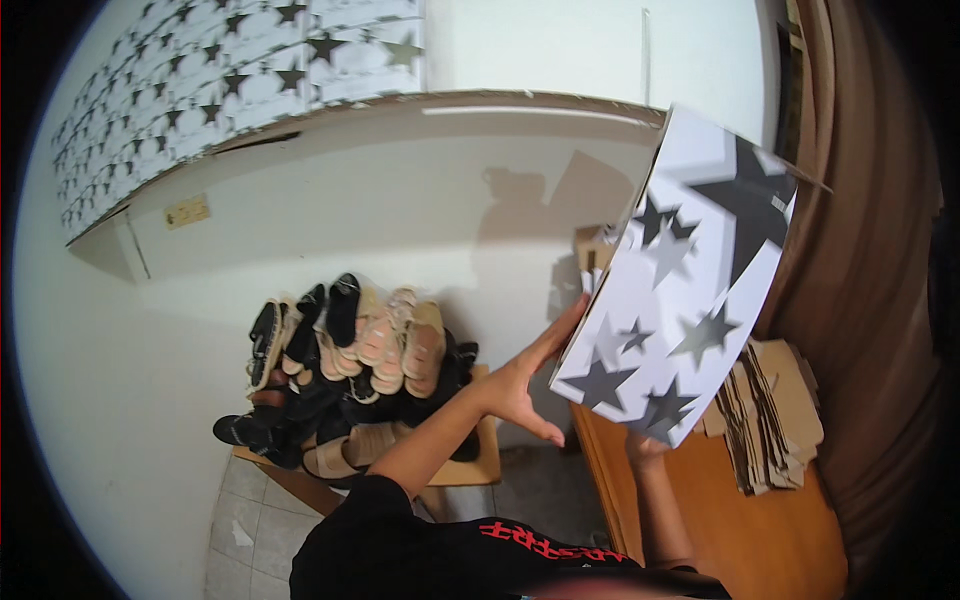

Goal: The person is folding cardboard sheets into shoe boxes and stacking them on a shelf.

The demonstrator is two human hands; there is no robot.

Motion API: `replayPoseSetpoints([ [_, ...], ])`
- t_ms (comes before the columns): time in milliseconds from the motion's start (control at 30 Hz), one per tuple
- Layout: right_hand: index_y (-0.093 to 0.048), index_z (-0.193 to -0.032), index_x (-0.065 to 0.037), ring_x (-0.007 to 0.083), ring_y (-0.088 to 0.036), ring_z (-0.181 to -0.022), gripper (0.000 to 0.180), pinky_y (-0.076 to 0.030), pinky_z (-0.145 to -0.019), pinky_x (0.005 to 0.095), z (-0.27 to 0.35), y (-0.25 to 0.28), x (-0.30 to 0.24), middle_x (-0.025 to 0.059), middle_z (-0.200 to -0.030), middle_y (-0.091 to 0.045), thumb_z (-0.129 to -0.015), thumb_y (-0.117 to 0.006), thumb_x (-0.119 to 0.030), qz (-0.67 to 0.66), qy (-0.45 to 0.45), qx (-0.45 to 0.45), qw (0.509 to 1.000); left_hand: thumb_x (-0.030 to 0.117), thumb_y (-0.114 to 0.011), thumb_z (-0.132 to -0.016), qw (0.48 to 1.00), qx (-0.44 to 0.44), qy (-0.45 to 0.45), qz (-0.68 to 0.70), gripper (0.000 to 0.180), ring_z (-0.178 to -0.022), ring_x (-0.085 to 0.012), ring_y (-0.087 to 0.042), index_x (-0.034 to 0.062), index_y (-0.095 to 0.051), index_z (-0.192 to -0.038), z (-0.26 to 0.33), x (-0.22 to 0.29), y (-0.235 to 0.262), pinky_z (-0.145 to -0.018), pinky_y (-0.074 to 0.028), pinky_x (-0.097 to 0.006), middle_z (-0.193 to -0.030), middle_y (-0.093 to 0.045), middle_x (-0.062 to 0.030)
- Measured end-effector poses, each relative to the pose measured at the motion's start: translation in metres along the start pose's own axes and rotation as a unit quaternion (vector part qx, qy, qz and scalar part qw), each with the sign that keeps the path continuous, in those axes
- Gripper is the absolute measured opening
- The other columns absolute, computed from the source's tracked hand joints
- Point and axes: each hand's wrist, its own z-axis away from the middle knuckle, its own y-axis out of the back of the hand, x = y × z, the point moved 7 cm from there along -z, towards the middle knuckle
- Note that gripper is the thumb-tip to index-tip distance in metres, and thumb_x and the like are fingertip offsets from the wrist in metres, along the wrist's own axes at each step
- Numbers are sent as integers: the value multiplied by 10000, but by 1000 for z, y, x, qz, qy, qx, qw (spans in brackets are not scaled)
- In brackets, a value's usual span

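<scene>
A white cardboard box printed with black and grey stars is held up at a tilt in front of me. My right hand grips its lower edge, the fingers mostly hidden by the box. Beside the box's left edge, my left hand is open, thumb and fingers spread wide. The fingertips reach up along that edge; whether they touch it I cannot tell. Under the box is an orange-brown wooden table, where a stack of folded brown cardboard pieces lies at the right.
At the left, many shoes and sandals are heaped on an open cardboard carton. Rows of star-printed boxes sit on a wall shelf above. A brown curtain hangs at the right. A small brown carton shows behind the held box.
</scene>
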Motion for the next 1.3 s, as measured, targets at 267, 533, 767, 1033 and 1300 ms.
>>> replayPoseSetpoints([
  [267,-503,-1024,19,112,-503,-870,303,-422,-759,271,-181,-132,-58,80,-1006,-535,-844,-626,-191,-246,103,4,964,-82,-675,-726,933,242,-155,-216,539,-1027,-161,-549,-43,-445,-1213,-46,125,156,-906,-451,-311,-1125,-554,-91],
  [533,-516,-1089,-50,190,-482,-973,321,-371,-878,314,-363,-223,-155,79,-1057,-509,-846,-599,-242,-222,247,35,943,64,-657,-778,829,296,-309,-360,326,-873,-147,-603,-34,-578,-1079,-100,270,255,-774,-487,-265,-964,-642,-85],
  [767,-468,-1194,42,347,-536,-1034,439,-402,-894,352,-441,-272,-215,249,-1089,-563,-848,-535,-218,-201,297,142,923,166,-657,-819,785,360,-307,-398,302,-663,-95,-551,-98,-605,-956,-137,349,334,-594,-427,-212,-812,-650,-68],
  [1033,-477,-1175,49,393,-520,-1044,411,-398,-904,385,-504,-331,-206,264,-1083,-562,-865,-487,-221,-137,282,130,941,313,-642,-782,650,410,-195,-610,310,-517,-95,-495,8,-672,-829,-153,369,373,-516,-397,-267,-579,-596,-59],
  [1300,-456,-1209,-9,390,-549,-985,383,-421,-855,405,-522,-355,-205,272,-1030,-573,-864,-477,-175,-143,225,147,952,217,-620,-775,531,404,-340,-663,335,-766,-287,-643,0,-605,-1030,-168,393,385,-716,-482,-341,-794,-655,-188],
])
